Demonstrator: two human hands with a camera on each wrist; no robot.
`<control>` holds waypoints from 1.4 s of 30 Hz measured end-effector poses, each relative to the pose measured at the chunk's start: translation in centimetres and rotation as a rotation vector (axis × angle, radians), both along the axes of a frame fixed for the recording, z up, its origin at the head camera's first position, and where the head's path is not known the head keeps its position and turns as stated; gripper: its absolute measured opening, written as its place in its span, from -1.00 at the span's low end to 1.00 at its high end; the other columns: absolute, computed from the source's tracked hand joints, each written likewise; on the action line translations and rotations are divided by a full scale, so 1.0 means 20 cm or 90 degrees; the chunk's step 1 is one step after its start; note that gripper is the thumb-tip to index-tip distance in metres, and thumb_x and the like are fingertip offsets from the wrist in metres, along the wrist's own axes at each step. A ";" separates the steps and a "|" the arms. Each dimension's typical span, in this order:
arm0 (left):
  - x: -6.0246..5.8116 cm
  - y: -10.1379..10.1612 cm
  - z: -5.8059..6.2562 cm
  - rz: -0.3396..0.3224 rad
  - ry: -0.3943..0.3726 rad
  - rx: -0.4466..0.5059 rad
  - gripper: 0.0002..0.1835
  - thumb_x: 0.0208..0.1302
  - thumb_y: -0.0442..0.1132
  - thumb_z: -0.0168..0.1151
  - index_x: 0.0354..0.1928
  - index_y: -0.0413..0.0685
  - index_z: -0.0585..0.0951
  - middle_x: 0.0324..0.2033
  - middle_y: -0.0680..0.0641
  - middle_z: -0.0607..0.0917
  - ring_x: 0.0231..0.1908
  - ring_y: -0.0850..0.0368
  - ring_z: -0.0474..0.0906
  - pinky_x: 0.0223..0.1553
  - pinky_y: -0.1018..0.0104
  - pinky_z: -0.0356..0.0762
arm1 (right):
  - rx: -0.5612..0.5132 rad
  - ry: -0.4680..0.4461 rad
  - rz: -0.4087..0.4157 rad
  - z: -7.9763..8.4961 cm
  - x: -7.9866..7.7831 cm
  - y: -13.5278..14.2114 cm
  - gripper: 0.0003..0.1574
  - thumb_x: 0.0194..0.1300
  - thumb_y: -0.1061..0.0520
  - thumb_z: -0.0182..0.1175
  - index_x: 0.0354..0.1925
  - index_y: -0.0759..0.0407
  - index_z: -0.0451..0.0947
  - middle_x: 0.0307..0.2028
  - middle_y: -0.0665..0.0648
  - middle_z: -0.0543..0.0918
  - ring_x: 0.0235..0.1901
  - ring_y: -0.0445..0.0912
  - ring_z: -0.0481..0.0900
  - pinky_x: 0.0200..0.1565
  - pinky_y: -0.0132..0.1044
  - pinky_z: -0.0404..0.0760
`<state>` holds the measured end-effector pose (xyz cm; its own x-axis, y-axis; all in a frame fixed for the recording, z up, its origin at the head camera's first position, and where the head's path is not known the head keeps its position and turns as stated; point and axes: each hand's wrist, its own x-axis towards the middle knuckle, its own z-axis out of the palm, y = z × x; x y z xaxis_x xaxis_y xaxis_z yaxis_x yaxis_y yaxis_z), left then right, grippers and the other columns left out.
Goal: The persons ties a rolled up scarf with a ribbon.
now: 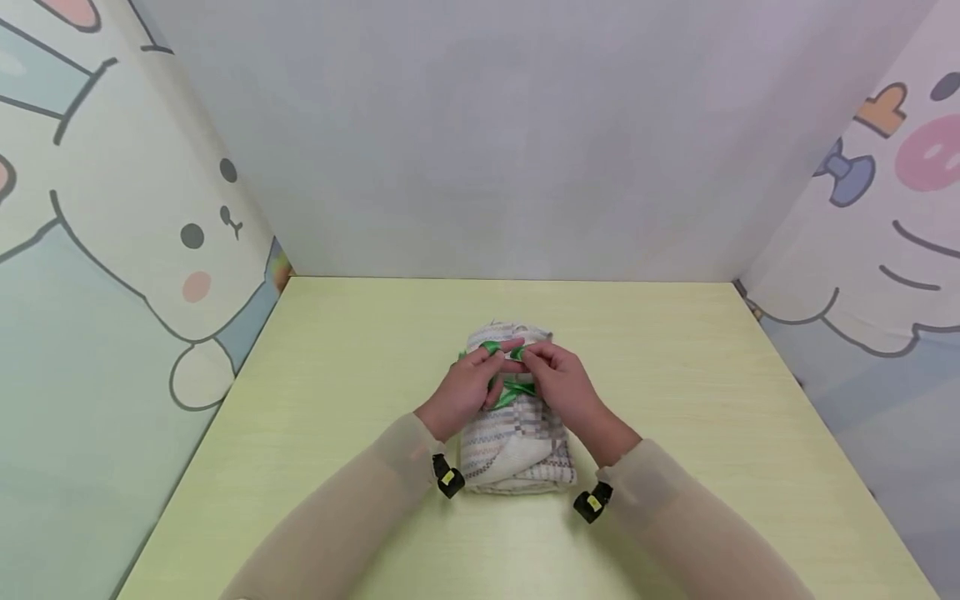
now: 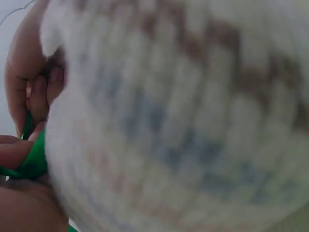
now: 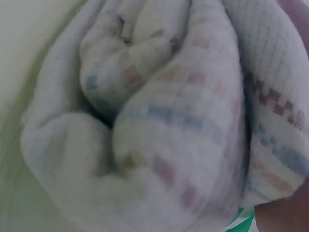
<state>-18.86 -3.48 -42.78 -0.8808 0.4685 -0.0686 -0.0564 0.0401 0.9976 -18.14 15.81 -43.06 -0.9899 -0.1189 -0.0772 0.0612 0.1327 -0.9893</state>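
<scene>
A folded, rolled towel (image 1: pixel 517 458) with a woven check pattern lies lengthwise on the table, and a green ribbon (image 1: pixel 516 390) crosses its upper half. Over the towel, my left hand (image 1: pixel 461 390) pinches one part of the ribbon between thumb and fingers. Close beside it, my right hand (image 1: pixel 566 383) pinches another part, fingertips almost meeting. The left wrist view is mostly filled by blurred towel (image 2: pixel 169 121), with ribbon (image 2: pixel 35 157) between fingers at the left edge. The towel's folded end (image 3: pixel 178 111) fills the right wrist view, a bit of ribbon (image 3: pixel 244 223) below.
The pale yellow-green table (image 1: pixel 345 350) surrounds the towel. A plain light wall (image 1: pixel 510 150) stands behind, with cartoon-printed panels (image 1: pixel 135 250) at the left and right. Each wrist wears a small black camera (image 1: pixel 448 477).
</scene>
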 end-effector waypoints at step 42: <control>0.00 0.03 -0.01 0.125 0.103 -0.079 -0.64 0.67 -0.01 -0.06 -0.17 -0.03 0.64 -0.37 0.09 0.61 -0.37 0.18 0.44 -0.26 0.28 0.43 | 0.028 0.046 0.056 0.02 0.00 0.00 -0.69 0.45 0.05 0.33 -0.08 0.26 0.50 -0.48 0.12 0.51 -0.50 -0.05 0.41 -0.39 -0.28 0.48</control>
